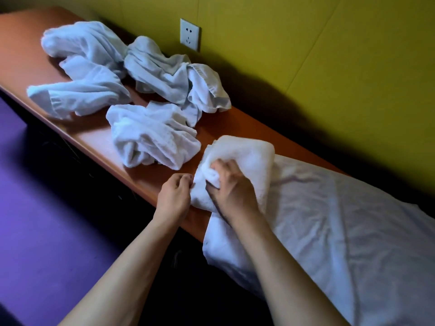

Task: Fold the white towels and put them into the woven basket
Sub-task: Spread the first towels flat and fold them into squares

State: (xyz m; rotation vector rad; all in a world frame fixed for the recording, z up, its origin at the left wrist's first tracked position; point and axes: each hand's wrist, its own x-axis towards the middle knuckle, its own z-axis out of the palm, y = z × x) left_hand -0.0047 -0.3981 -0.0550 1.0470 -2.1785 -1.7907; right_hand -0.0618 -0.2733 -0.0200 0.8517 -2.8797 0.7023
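Head view. We record an orange table (150, 180) running from far left to near right along a yellow wall (306, 43), its near edge dropping to a purple floor (35, 220).

Item: folded white towel (237, 158), lying at the near edge of the table, partly on the bare top and partly on a white sheet (341, 220) that covers the table's right end.

Item: right hand (231, 184), on the folded towel, fingers curled and gripping a bunch of its cloth.

Item: left hand (175, 196), just beside the towel's left edge, fingers curled; we cannot tell whether the fingertips pinch the towel's edge or hold nothing.

Item: crumpled towels, unfolded: nearest heap (153, 135) close to the folded towel with a strip of bare table between them; one (77, 95) at the near edge, farther left; one (80, 41) at the far left; one (179, 76) toward the wall.

Item: wall socket (190, 34), above the far heap.

Open room: bare table between the nearest heap and the hands, and along the wall side.

Hidden or cut off: the sheet runs out of frame at right and bottom. We see no woven basket in this view. The space under the table is too dark to make out.
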